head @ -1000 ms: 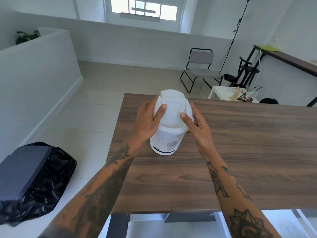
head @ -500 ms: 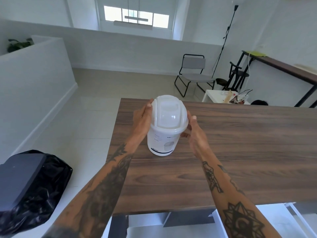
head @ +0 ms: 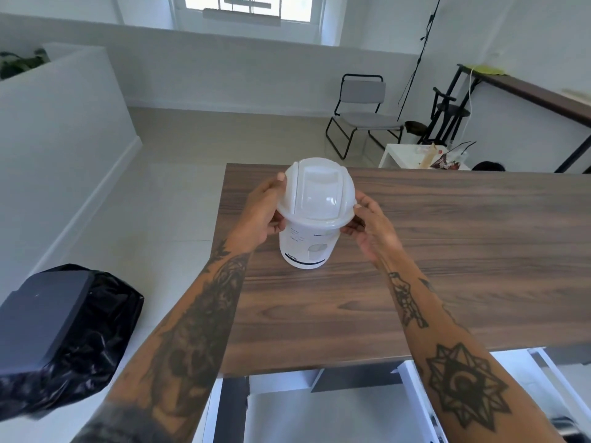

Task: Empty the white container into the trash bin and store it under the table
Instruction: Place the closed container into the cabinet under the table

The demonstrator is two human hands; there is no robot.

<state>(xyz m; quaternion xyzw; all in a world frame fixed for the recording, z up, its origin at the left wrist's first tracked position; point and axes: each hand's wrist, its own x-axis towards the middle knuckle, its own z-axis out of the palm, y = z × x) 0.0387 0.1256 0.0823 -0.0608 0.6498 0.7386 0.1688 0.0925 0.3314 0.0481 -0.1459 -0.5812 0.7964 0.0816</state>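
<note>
The white container (head: 307, 247) stands upright near the left end of the dark wood table (head: 431, 266). Its domed swing lid (head: 316, 195) sits on top, slightly tilted. My left hand (head: 263, 212) grips the lid's left rim, thumb on top and fingers under the edge. On the opposite side, my right hand (head: 371, 223) holds the lid's right rim the same way. The trash bin (head: 48, 334), dark grey with a black bag, stands on the floor at the lower left, its lid closed.
A folding chair (head: 361, 113) stands on the tiled floor beyond the table. A low white side table (head: 403, 155) with clutter sits at the far right, next to a black-framed desk (head: 527, 94). White frames (head: 415, 394) show under the table's near edge.
My hands slid from the top of the lid down to its rim on both sides. The lid now looks slightly raised and tilted. The camera view shifted a little.
</note>
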